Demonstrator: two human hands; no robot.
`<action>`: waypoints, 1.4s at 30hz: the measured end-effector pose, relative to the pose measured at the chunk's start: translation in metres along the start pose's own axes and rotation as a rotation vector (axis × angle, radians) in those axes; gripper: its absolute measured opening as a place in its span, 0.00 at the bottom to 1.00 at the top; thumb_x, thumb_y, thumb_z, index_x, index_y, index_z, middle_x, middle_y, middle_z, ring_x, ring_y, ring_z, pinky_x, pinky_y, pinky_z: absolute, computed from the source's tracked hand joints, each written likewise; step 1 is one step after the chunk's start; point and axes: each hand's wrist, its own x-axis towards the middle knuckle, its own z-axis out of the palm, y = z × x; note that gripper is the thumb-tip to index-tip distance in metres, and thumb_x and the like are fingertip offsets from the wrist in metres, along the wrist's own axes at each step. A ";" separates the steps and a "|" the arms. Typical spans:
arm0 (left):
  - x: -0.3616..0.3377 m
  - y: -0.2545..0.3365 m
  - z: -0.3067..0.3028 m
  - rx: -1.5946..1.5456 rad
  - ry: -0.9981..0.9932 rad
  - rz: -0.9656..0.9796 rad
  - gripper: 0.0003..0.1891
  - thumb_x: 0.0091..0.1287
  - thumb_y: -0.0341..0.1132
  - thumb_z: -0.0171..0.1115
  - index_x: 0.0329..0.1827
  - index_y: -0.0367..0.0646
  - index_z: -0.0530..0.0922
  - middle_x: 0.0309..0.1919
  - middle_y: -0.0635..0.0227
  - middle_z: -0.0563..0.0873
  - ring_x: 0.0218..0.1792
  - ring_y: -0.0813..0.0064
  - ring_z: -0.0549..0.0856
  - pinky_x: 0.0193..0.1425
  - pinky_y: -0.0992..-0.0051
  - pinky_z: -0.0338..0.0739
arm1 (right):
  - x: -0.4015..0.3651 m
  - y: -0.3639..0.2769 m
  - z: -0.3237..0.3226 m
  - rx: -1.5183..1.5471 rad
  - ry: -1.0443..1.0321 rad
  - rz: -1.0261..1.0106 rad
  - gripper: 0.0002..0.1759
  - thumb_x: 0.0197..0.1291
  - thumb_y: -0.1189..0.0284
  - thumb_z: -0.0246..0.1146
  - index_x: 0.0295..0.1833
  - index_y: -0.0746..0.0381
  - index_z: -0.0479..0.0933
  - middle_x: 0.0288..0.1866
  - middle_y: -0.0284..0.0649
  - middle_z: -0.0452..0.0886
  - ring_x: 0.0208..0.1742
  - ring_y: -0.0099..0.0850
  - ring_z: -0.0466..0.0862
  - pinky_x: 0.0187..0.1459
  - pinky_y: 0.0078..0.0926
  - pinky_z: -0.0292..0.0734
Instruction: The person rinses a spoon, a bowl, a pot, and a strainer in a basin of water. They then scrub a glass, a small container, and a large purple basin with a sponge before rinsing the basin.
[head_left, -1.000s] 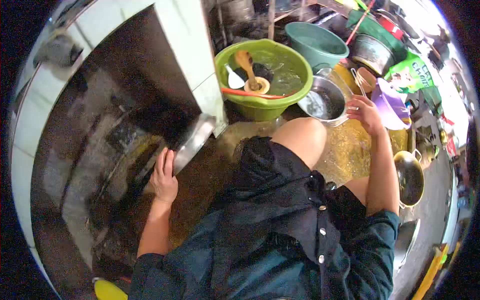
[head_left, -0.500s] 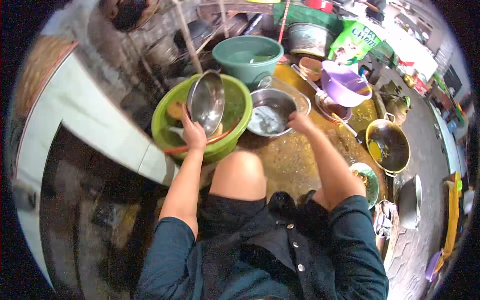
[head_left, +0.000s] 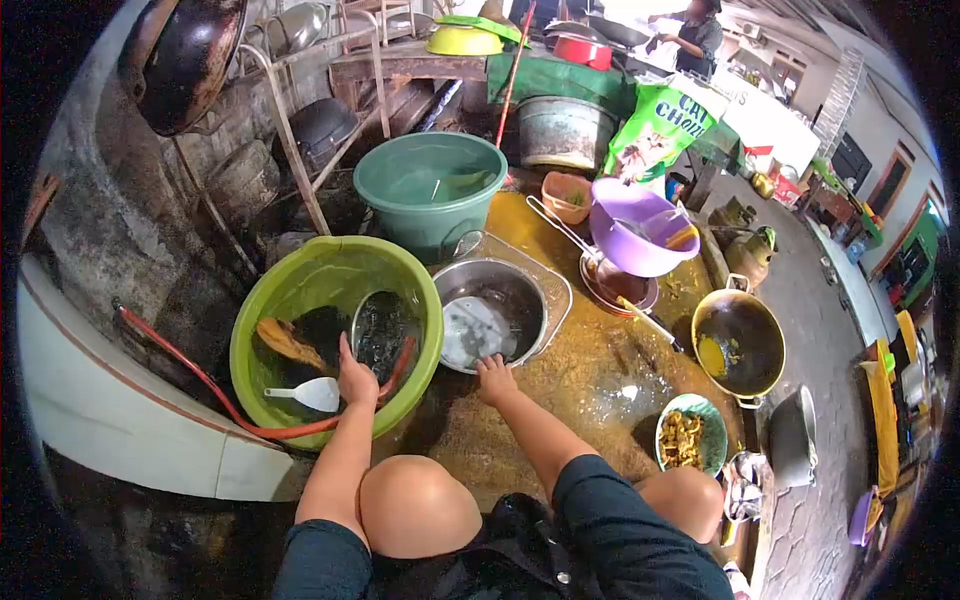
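My left hand (head_left: 357, 378) grips the near rim of a steel bowl (head_left: 387, 330), which is tilted and partly dipped in the water of a lime-green tub (head_left: 252, 335). In the same tub are a white rice paddle (head_left: 316, 394) and a brown, wooden-looking piece (head_left: 290, 343). A red hose (head_left: 300, 430) runs over the tub's near rim. To the right, my right hand (head_left: 494, 378) is closed over the near rim of a steel basin (head_left: 538, 318) with some cloudy water in it. A wire rack (head_left: 562, 290) lies partly under this basin.
Behind stands a teal tub (head_left: 430, 200). Right of it are a purple basin (head_left: 640, 225), a wok (head_left: 740, 335) and a green bowl of food scraps (head_left: 712, 425). A low white-tiled wall (head_left: 150, 420) borders the left. Another person (head_left: 697, 40) stands far back.
The steel bowl went from raised upright above the green tub down into its water, with my left hand on it. My right hand stays at the basin's rim. The view shifted.
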 end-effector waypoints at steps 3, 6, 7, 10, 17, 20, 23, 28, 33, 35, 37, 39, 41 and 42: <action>0.010 -0.005 -0.001 -0.016 -0.068 -0.122 0.34 0.57 0.24 0.48 0.68 0.61 0.55 0.45 0.52 0.81 0.43 0.50 0.80 0.46 0.58 0.73 | 0.003 0.006 0.020 -0.078 -0.079 0.044 0.32 0.50 0.65 0.58 0.64 0.59 0.62 0.66 0.42 0.62 0.70 0.42 0.55 0.67 0.49 0.48; 0.027 -0.028 0.013 -0.044 -0.073 -0.190 0.33 0.58 0.26 0.47 0.68 0.62 0.55 0.46 0.49 0.80 0.46 0.49 0.80 0.49 0.57 0.72 | -0.008 0.012 0.012 -0.069 -0.147 0.030 0.16 0.53 0.67 0.54 0.48 0.60 0.72 0.52 0.43 0.73 0.58 0.42 0.71 0.64 0.48 0.52; 0.030 -0.031 0.010 -0.045 -0.110 -0.245 0.32 0.58 0.26 0.46 0.67 0.62 0.56 0.47 0.49 0.79 0.47 0.49 0.79 0.50 0.57 0.71 | -0.016 0.013 0.014 -0.043 -0.155 0.026 0.13 0.53 0.69 0.53 0.43 0.60 0.73 0.48 0.43 0.75 0.53 0.42 0.75 0.61 0.47 0.58; 0.042 -0.051 0.021 -0.046 -0.123 -0.316 0.31 0.58 0.26 0.45 0.67 0.60 0.57 0.49 0.50 0.78 0.50 0.52 0.78 0.53 0.59 0.70 | -0.057 0.016 0.027 -0.031 -0.085 -0.040 0.10 0.53 0.71 0.53 0.40 0.60 0.75 0.44 0.42 0.76 0.49 0.40 0.77 0.50 0.41 0.72; 0.058 -0.098 0.045 -0.640 -0.059 -0.240 0.27 0.55 0.22 0.43 0.61 0.45 0.65 0.49 0.57 0.78 0.47 0.59 0.79 0.55 0.67 0.71 | -0.135 -0.013 0.010 0.056 0.097 -0.221 0.06 0.54 0.69 0.53 0.37 0.56 0.71 0.38 0.40 0.77 0.42 0.39 0.78 0.34 0.38 0.77; 0.020 -0.023 -0.039 -0.854 -0.096 -0.503 0.27 0.54 0.21 0.42 0.61 0.44 0.65 0.51 0.57 0.75 0.47 0.58 0.78 0.50 0.56 0.74 | -0.129 -0.025 -0.029 0.217 0.175 -0.125 0.09 0.54 0.63 0.57 0.36 0.57 0.72 0.34 0.43 0.77 0.38 0.45 0.79 0.35 0.42 0.75; 0.033 -0.054 -0.040 -1.020 -0.130 -0.642 0.27 0.54 0.22 0.42 0.61 0.44 0.63 0.53 0.54 0.72 0.48 0.49 0.77 0.39 0.41 0.75 | -0.123 -0.031 -0.077 0.394 0.370 0.075 0.13 0.58 0.61 0.56 0.33 0.60 0.72 0.29 0.50 0.78 0.34 0.50 0.78 0.34 0.45 0.72; 0.008 -0.027 -0.078 -1.124 -0.200 -0.701 0.27 0.55 0.22 0.39 0.61 0.44 0.61 0.54 0.48 0.69 0.45 0.41 0.76 0.37 0.37 0.76 | -0.101 -0.019 -0.115 0.723 0.490 0.355 0.17 0.57 0.58 0.57 0.32 0.63 0.75 0.27 0.54 0.78 0.34 0.52 0.78 0.36 0.46 0.70; 0.008 -0.033 -0.083 -1.235 -0.274 -0.718 0.30 0.47 0.21 0.40 0.60 0.39 0.61 0.50 0.48 0.70 0.44 0.41 0.76 0.35 0.38 0.78 | -0.079 -0.029 -0.126 0.805 0.575 0.352 0.22 0.57 0.56 0.57 0.33 0.68 0.75 0.27 0.57 0.77 0.35 0.55 0.77 0.36 0.45 0.69; 0.008 -0.032 -0.086 -1.225 -0.320 -0.663 0.30 0.45 0.22 0.42 0.59 0.38 0.61 0.51 0.48 0.69 0.48 0.42 0.74 0.38 0.39 0.78 | -0.059 -0.024 -0.123 0.914 0.667 0.326 0.21 0.56 0.58 0.59 0.35 0.69 0.75 0.30 0.59 0.77 0.36 0.55 0.77 0.38 0.44 0.70; 0.006 -0.020 -0.086 -1.221 -0.371 -0.606 0.31 0.43 0.23 0.43 0.58 0.37 0.61 0.52 0.48 0.69 0.51 0.43 0.73 0.42 0.40 0.77 | -0.045 -0.020 -0.124 1.006 0.637 0.376 0.22 0.56 0.58 0.59 0.38 0.71 0.76 0.32 0.59 0.78 0.37 0.51 0.79 0.40 0.39 0.71; 0.006 -0.002 -0.087 -1.172 -0.446 -0.459 0.30 0.44 0.24 0.43 0.58 0.35 0.62 0.51 0.49 0.71 0.46 0.44 0.76 0.38 0.44 0.80 | -0.027 -0.017 -0.115 1.037 0.662 0.350 0.23 0.57 0.58 0.59 0.40 0.71 0.76 0.34 0.58 0.79 0.38 0.47 0.80 0.41 0.37 0.71; 0.005 0.024 -0.091 -1.126 -0.436 -0.452 0.31 0.45 0.24 0.43 0.59 0.33 0.60 0.52 0.48 0.71 0.45 0.46 0.77 0.37 0.45 0.81 | -0.008 -0.009 -0.095 1.071 0.685 0.329 0.24 0.57 0.57 0.59 0.42 0.72 0.76 0.36 0.57 0.80 0.39 0.44 0.81 0.42 0.34 0.72; 0.004 0.036 -0.091 -1.126 -0.440 -0.416 0.31 0.45 0.23 0.43 0.60 0.33 0.60 0.52 0.48 0.71 0.46 0.47 0.77 0.37 0.45 0.81 | 0.001 -0.001 -0.085 1.202 0.669 0.292 0.25 0.57 0.57 0.59 0.44 0.71 0.76 0.37 0.54 0.81 0.40 0.40 0.81 0.43 0.33 0.72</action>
